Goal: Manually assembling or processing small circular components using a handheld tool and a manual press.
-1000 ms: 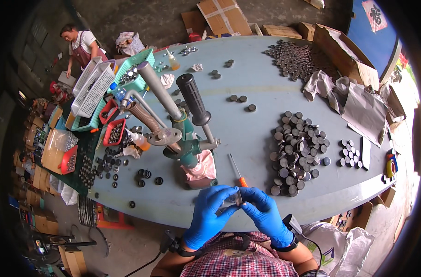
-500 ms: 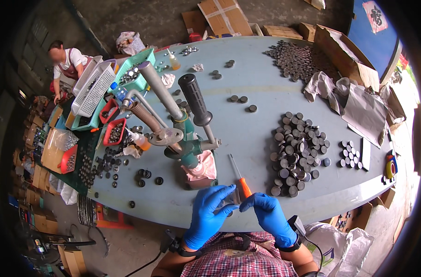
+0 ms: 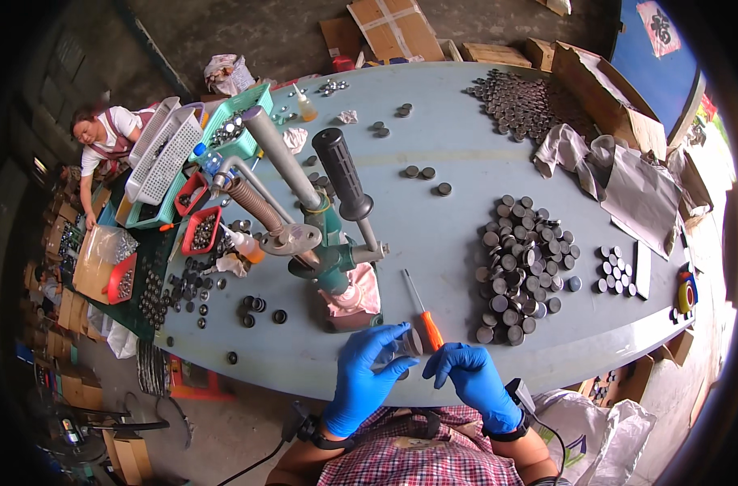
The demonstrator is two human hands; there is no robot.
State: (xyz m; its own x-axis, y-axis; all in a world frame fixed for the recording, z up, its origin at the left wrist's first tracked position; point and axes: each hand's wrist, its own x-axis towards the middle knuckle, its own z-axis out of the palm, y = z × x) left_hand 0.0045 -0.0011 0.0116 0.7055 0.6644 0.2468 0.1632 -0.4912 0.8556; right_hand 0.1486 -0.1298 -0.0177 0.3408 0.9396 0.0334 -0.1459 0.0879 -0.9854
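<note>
In front of my chest, my left hand (image 3: 365,368), in a blue glove, is closed round a short cylinder (image 3: 413,342) with a pale round end and clear-looking sides. Its exact kind does not show. My right hand (image 3: 466,374), also gloved in blue, is a little to the right of it, thumb and fingers pinched together. Whether anything small is between those fingertips is hidden. Just beyond the hands lies a screwdriver (image 3: 432,330) with an orange handle. A green hand press (image 3: 332,271) with a black-gripped lever (image 3: 342,174) stands beyond my left hand, a pink cloth (image 3: 357,296) at its base.
A heap of dark round caps (image 3: 519,267) lies to the right, with a smaller group (image 3: 615,271) beside it. Far right are crumpled grey paper (image 3: 644,190) and a tape measure (image 3: 687,293). Baskets (image 3: 165,154), red trays (image 3: 200,232) and another person (image 3: 114,134) are at left.
My right hand has drawn slightly right, away from the cylinder, whose round end now shows in my left hand. The other person has leaned down and reached lower.
</note>
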